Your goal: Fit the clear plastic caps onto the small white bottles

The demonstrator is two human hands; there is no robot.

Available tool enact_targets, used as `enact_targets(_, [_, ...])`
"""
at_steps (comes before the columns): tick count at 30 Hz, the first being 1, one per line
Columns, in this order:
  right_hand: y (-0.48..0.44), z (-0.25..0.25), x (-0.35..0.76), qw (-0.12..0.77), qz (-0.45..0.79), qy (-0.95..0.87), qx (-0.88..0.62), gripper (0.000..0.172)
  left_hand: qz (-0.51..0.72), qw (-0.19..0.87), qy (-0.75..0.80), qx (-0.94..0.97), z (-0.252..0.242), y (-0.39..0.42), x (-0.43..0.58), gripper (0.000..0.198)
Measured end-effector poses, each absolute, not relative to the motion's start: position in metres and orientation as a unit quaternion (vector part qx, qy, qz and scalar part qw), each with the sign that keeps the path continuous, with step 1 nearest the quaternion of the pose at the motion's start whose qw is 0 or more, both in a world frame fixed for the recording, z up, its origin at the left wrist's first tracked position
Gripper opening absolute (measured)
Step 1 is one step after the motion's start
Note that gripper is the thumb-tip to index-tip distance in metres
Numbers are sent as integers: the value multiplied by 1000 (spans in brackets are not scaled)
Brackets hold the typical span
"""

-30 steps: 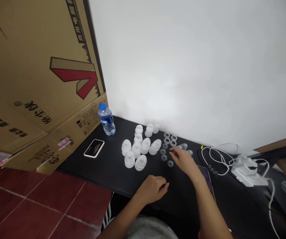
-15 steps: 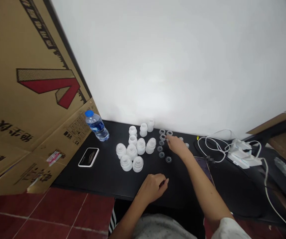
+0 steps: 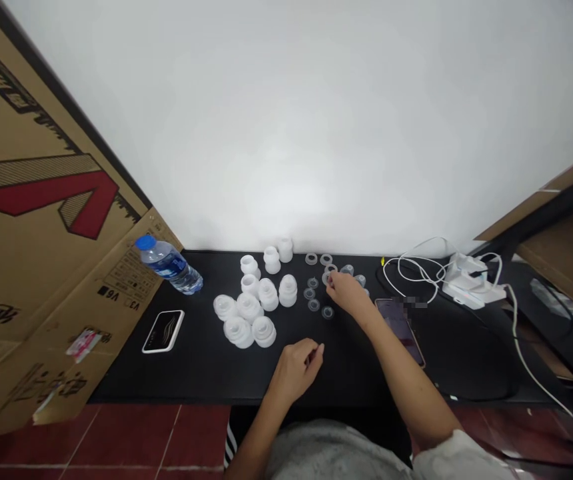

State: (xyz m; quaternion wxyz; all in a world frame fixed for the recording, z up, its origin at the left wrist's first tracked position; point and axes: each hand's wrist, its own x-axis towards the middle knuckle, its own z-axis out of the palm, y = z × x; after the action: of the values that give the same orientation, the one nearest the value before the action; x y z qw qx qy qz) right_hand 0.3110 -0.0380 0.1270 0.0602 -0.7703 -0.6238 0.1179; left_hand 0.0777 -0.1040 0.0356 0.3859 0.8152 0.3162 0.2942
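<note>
Several white plastic caps (image 3: 249, 308) stand grouped on a black table (image 3: 201, 363). To their right lie several small clear rings (image 3: 311, 293). My right hand (image 3: 346, 294) reaches over the rings, its fingertips curled down onto one near the middle of the group; whether it grips the ring is unclear. My left hand (image 3: 296, 369) rests on the table near the front edge, fingers curled loosely, with nothing seen in it.
A water bottle (image 3: 166, 264) lies on its side at the left by a big cardboard box (image 3: 41, 220). A white phone-like device (image 3: 163, 331) lies face up. A phone (image 3: 400, 321) lies by my right forearm. White cables and a charger (image 3: 466, 283) sit at right.
The view has swung, tilting the scene level. My right hand has moved from the near edge of the rings into the middle of them. My left hand has stayed in place.
</note>
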Motion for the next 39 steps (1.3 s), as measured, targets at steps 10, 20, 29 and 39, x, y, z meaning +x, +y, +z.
enact_targets(10, [-140,93,286,311,379,-661,-569,8,350,394,272,805,38,-100,76,60])
enact_targets(20, [-124,36,296,418,68,-579,-696,24,416,421,333,734,32,-98,81,25])
enact_targets(29, [-137,32,278,471,181,-624,-597,24,433,377,356,738,36,-96,72,37])
enact_targets(39, [-138,36,278,554,470,-491,-481,37,425,417,341,727,36,-93,79,35])
